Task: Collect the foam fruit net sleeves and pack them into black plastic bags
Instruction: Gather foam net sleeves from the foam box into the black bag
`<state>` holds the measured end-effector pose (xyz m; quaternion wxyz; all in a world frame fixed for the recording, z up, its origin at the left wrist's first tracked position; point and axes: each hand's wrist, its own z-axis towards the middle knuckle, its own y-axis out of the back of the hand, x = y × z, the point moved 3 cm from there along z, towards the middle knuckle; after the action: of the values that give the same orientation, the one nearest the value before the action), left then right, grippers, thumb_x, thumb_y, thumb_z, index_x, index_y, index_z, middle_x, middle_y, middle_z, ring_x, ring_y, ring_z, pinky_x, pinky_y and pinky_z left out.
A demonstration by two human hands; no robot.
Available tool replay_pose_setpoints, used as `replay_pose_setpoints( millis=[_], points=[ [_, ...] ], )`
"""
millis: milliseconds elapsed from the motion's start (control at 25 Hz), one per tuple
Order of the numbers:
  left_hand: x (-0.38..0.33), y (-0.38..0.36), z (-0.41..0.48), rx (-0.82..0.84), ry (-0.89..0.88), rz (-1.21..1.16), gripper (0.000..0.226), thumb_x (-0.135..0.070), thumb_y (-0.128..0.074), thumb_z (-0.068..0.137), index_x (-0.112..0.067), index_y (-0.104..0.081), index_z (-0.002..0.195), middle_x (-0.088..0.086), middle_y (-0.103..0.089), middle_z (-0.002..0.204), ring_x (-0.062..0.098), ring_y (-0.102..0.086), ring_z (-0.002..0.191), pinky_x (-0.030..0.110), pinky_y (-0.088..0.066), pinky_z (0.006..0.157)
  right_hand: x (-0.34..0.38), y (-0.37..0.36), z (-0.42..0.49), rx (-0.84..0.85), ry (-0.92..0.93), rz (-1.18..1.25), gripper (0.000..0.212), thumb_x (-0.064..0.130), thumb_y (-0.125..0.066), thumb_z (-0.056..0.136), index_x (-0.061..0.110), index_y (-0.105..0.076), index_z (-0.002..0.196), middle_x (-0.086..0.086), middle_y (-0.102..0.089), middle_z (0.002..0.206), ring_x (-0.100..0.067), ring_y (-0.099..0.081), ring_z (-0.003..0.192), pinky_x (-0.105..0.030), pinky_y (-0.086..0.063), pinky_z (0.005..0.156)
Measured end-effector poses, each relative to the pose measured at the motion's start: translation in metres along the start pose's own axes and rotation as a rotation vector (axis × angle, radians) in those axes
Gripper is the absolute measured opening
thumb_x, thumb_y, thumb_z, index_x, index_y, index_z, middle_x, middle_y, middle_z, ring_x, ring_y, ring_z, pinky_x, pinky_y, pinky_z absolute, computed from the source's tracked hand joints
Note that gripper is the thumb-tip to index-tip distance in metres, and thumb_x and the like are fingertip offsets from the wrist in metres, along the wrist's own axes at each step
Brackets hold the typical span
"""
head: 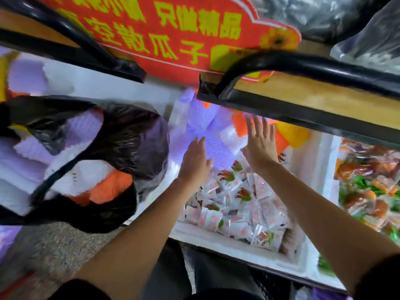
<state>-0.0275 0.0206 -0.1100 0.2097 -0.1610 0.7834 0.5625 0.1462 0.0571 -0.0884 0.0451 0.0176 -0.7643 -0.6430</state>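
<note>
A person's left hand [195,156] and right hand [260,144], fingers straight and holding nothing, are reaching over foam net sleeves [207,126] piled in a white box [216,237]; a black bag [129,131] alongside is bulging with more.

A red sign [168,33] with yellow characters stands before me behind a black metal rail [313,66]; under the wooden shelf [324,96] a white foam box [216,239] holds small snack packets [236,204]; orange and green packets [372,185] lie just right of it; speckled floor [71,241] below me.

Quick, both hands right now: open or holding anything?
Left hand: open, fingers straight, holding nothing, by the purple foam sleeves.
Right hand: open, fingers spread, holding nothing.
</note>
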Motion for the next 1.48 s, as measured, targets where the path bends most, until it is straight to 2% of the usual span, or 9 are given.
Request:
replay_pose_setpoints(
  millis=[280,400,520,680,920,1160,1280,1400,1480],
  points=[
    [0.006,-0.019,0.021,-0.200,0.163,0.147,0.075,-0.037,-0.065,0.084,-0.005,-0.030,0.142,0.016,-0.044,0.133,0.032,-0.039,0.123,0.038,-0.028,0.098,-0.013,-0.010,0.027,-0.153,-0.044,-0.059,0.077,0.027,-0.065,0.085,0.005,-0.023,0.145,-0.021,-0.037,0.138,-0.037,-0.040,0.123,-0.043,-0.033,0.101],
    [0.007,-0.020,0.015,-0.316,0.106,0.142,0.053,-0.032,-0.068,0.082,-0.004,-0.051,0.123,0.019,-0.052,0.117,0.036,-0.046,0.112,0.041,-0.034,0.091,-0.014,-0.004,0.035,-0.239,-0.042,-0.109,0.061,0.025,-0.066,0.082,0.008,-0.042,0.135,-0.023,-0.048,0.122,-0.039,-0.047,0.111,-0.046,-0.038,0.089],
    [0.011,-0.025,0.002,-0.363,0.034,-0.053,0.031,-0.019,-0.068,0.083,0.002,-0.056,0.102,0.022,-0.052,0.105,0.036,-0.049,0.101,0.039,-0.040,0.086,-0.013,-0.005,0.033,-0.367,0.012,-0.150,0.034,0.020,-0.067,0.077,0.013,-0.062,0.110,-0.019,-0.056,0.109,-0.039,-0.053,0.100,-0.046,-0.041,0.082],
    [0.004,-0.024,-0.025,-0.361,-0.056,-0.385,0.022,-0.005,-0.068,0.082,0.005,-0.052,0.094,0.007,-0.044,0.092,0.017,-0.044,0.080,0.014,-0.032,0.072,-0.009,-0.014,0.008,-0.354,0.096,0.067,0.020,0.011,-0.053,0.087,0.010,-0.066,0.102,-0.013,-0.062,0.115,-0.039,-0.054,0.108,-0.048,-0.047,0.085],
    [0.009,-0.010,-0.067,-0.344,0.265,-0.821,0.018,-0.020,-0.066,0.086,-0.005,-0.056,0.087,-0.003,-0.055,0.072,0.014,-0.048,0.071,0.013,-0.034,0.056,0.006,-0.010,-0.071,-0.288,0.032,0.399,0.027,0.023,-0.042,0.097,0.007,-0.056,0.113,-0.014,-0.069,0.099,-0.040,-0.063,0.085,-0.037,-0.045,0.062],
    [0.000,-0.026,-0.095,-0.233,0.424,-1.120,0.013,-0.028,-0.049,0.097,-0.016,-0.054,0.098,0.009,-0.059,0.096,0.020,-0.055,0.086,0.035,-0.045,0.078,0.043,-0.003,-0.157,-0.137,0.118,0.800,0.034,0.024,-0.038,0.095,0.008,-0.050,0.121,-0.003,-0.062,0.120,-0.028,-0.061,0.102,-0.035,-0.047,0.081],
    [-0.007,-0.038,-0.105,0.014,0.582,-1.479,0.041,-0.043,-0.061,0.083,-0.014,-0.055,0.111,0.006,-0.065,0.098,0.019,-0.062,0.085,0.034,-0.052,0.076,0.056,-0.016,-0.179,0.013,0.248,0.814,0.034,0.027,-0.041,0.096,0.009,-0.053,0.122,0.009,-0.056,0.123,-0.016,-0.055,0.115,-0.031,-0.044,0.097],
    [0.004,-0.035,-0.112,0.031,0.498,-1.316,0.023,-0.015,-0.071,0.079,-0.008,-0.061,0.098,0.006,-0.066,0.080,0.013,-0.063,0.069,0.024,-0.047,0.059,0.050,-0.015,-0.175,0.082,0.312,0.900,0.028,0.023,-0.041,0.098,0.009,-0.054,0.118,0.011,-0.058,0.117,-0.010,-0.055,0.112,-0.021,-0.042,0.094],
    [0.017,-0.037,-0.115,0.007,0.495,-1.232,0.032,-0.011,-0.072,0.077,-0.008,-0.060,0.107,0.010,-0.067,0.092,0.016,-0.064,0.082,0.026,-0.049,0.068,0.034,-0.018,-0.152,-0.011,0.237,0.856,0.024,0.011,-0.045,0.097,0.006,-0.052,0.120,-0.001,-0.061,0.119,-0.016,-0.058,0.110,-0.026,-0.044,0.094]
  ],
)
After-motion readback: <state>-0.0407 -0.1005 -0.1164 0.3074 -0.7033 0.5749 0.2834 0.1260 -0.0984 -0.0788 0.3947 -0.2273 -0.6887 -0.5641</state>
